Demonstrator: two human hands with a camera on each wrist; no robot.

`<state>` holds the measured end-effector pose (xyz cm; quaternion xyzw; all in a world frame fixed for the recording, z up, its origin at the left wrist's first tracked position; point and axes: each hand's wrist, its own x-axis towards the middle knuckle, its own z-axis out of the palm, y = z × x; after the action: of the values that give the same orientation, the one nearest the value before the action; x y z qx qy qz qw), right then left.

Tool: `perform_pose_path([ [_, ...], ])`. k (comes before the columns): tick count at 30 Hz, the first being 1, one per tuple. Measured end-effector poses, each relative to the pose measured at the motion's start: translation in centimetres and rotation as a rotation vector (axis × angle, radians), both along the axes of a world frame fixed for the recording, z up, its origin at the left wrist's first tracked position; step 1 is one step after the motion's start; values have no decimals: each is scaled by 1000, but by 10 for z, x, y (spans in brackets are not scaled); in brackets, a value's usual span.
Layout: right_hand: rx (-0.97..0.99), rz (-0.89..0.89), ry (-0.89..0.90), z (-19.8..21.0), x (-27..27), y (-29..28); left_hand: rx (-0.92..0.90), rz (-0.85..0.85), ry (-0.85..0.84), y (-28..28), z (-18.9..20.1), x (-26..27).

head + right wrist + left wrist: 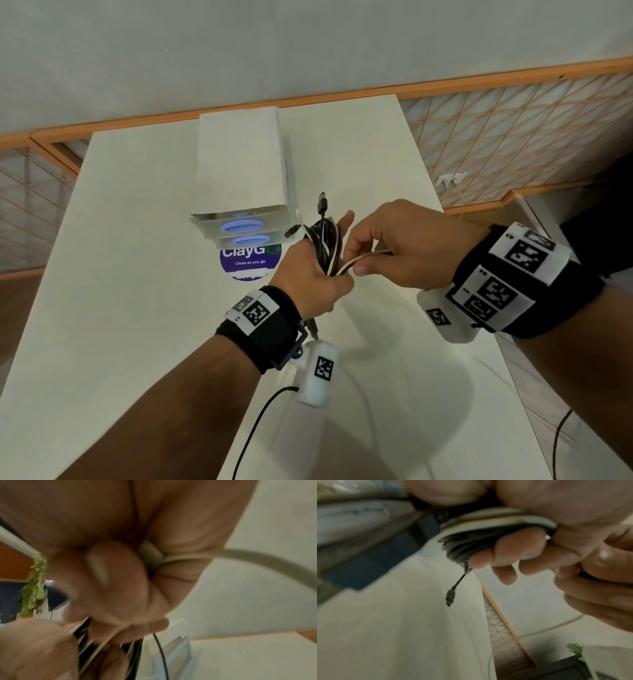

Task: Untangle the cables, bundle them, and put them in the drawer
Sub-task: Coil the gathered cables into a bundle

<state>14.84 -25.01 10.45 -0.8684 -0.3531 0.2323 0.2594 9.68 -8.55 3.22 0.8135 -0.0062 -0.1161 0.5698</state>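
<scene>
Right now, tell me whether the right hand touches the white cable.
Touching. The right wrist view shows the right hand with fingers curled round the white cable; the head view agrees.

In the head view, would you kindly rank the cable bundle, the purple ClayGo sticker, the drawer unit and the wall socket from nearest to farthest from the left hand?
From the left hand:
1. Cable bundle, gripped in that hand.
2. Purple ClayGo sticker, on the table just to its left.
3. Drawer unit, behind the sticker, farther up the table.
4. Wall socket, far right, beyond the table edge.
</scene>
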Motion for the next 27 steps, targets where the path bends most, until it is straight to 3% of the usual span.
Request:
perform_pose_path([
  [3, -224, 51, -95, 4, -1, 6, -7, 32, 45, 4, -4, -4],
  [6, -317, 30, -227, -1, -4, 12, -10, 46, 78, 8, -3, -7],
  [8, -219, 11, -251, -3, -2, 11, -81, 27, 92, 8, 2, -9],
  [12, 262, -160, 142, -1, 16, -3, -224, -19, 110, 5, 8, -11],
  [14, 439, -221, 238, -1, 22, -8, -254, -79, 120, 1, 15, -12],
  [17, 565, -344, 253, -10, 26, -4, -360, -107, 156, -4, 23, -12],
  [22, 730, -440, 459, -32, 26, 5, -426, -60, 169, 1, 24, -14],
  [24, 737, -435, 423, -32, 26, 7, -425, -57, 187, 5, 21, -14],
  [27, 641, -391, 192, -29, 29, 10, -405, -69, 198, 7, 21, -15],
])
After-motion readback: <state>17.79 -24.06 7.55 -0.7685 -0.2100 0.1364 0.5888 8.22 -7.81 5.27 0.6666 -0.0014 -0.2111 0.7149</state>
